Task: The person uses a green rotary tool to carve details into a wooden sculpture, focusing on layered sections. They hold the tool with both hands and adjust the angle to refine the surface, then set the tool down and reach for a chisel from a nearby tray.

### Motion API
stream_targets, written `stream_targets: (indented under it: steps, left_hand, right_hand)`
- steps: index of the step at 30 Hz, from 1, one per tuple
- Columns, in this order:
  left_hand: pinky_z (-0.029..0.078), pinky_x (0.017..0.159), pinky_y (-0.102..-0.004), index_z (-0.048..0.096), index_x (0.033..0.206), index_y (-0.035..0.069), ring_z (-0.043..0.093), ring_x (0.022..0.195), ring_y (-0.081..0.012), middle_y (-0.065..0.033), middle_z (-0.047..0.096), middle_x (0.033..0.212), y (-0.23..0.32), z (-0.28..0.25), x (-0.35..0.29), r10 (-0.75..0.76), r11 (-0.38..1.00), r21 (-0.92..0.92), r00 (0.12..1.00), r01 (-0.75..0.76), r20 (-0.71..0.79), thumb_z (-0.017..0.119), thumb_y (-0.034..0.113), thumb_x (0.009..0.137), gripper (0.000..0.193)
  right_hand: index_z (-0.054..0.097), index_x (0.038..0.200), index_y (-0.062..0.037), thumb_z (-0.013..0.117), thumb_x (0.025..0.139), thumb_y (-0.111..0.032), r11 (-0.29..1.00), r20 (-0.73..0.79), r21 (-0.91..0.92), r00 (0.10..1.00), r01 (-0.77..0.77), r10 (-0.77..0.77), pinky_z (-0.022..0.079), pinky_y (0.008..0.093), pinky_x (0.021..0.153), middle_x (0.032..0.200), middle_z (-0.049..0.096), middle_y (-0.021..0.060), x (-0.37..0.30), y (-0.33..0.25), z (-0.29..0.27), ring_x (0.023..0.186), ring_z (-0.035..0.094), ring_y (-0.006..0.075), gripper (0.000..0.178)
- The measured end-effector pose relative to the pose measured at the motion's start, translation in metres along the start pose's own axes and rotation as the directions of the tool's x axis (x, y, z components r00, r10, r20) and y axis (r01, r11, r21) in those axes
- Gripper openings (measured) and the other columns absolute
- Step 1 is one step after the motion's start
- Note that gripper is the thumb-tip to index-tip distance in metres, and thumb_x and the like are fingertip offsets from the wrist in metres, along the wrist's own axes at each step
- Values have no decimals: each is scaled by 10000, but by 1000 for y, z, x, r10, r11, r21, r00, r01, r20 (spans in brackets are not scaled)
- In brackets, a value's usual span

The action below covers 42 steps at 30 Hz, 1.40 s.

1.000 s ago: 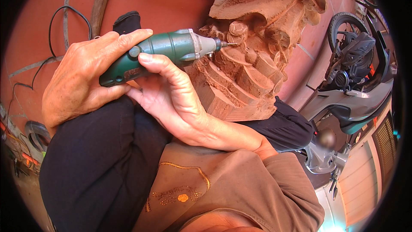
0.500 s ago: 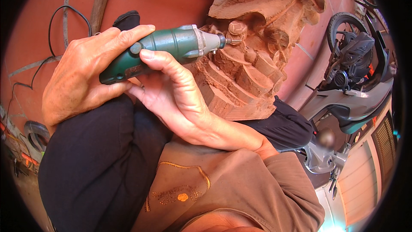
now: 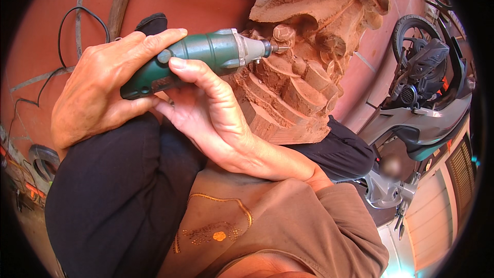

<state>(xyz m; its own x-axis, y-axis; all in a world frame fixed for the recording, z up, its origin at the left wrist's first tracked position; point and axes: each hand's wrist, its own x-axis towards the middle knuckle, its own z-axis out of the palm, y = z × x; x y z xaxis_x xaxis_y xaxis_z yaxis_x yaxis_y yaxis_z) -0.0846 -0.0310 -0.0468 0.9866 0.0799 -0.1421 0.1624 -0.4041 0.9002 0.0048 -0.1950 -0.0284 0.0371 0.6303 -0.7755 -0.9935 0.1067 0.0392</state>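
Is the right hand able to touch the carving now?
Probably yes: the right hand is busy holding the green tool, but the carving is close beside it, with nothing in between.

Two hands (image 3: 103,82), one grinder (image 3: 203,54), one carving (image 3: 309,90)

The rotary tool (image 3: 206,54) is showing dark green, its nose (image 3: 252,48) pale grey. The carving (image 3: 303,92) is wearing a dusty reddish brown. Terracotta floor tiles (image 3: 190,0) are meeting along grey lines (image 3: 79,25). The trousers (image 3: 110,201) are showing plain black; the brown shirt (image 3: 303,216) is carrying a curved gold stripe (image 3: 250,218), darker dots (image 3: 198,236) and a gold patch (image 3: 219,236). The motorbike (image 3: 429,118) is mixing grey with black.
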Motion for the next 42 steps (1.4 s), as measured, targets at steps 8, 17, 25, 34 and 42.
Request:
stream_targets:
  steps: [8, 17, 25, 34, 42]
  left_hand:
    - [523, 721, -416, 554, 1382, 71, 662, 841, -355, -159, 656, 961, 2, -1, -2, -41, 999, -12, 999, 41, 15, 752, 57, 662, 746]
    - [519, 712, -413, 557, 1372, 61, 662, 830, -346, -148, 649, 959, 3, 0, -1, -35, 999, -18, 999, 35, 6, 748, 41, 662, 735]
    - [507, 691, -418, 556, 1369, 49, 659, 811, -340, -147, 642, 928, 0, 0, -4, -41, 999, -27, 999, 42, 27, 757, 50, 663, 734]
    - [513, 704, -421, 554, 1370, 48, 664, 837, -346, -144, 651, 953, -2, -1, -7, -41, 999, -23, 999, 41, 30, 758, 55, 659, 740]
    - [513, 716, -431, 552, 1375, 54, 661, 846, -354, -152, 656, 977, -3, -2, -12, -56, 998, -25, 998, 57, 38, 756, 51, 649, 754]
  right_hand:
    - [572, 1191, -86, 722, 904, -193, 1000, 17, 5, 1000, -15, 15, 407, 370, 1052, 1160, 618, 21, 2, 0, -2, 1147, 567, 144, 341]
    - [569, 1199, -84, 722, 906, -191, 1000, 0, 10, 1000, -12, 12, 405, 375, 1073, 1172, 615, 27, 1, 0, -2, 1155, 567, 146, 348]
    - [566, 1200, -72, 731, 900, -188, 1000, -9, 18, 1000, -21, 21, 403, 379, 1087, 1182, 611, 33, 1, 4, -5, 1164, 562, 153, 362]
    - [553, 1217, -70, 725, 906, -191, 1000, 11, 24, 1000, -21, 21, 397, 387, 1098, 1199, 603, 39, 3, 6, -5, 1173, 559, 166, 375]
    - [537, 1239, -67, 720, 910, -194, 999, 20, 26, 1000, -22, 21, 391, 395, 1107, 1215, 598, 43, 4, 11, -7, 1195, 554, 180, 398]
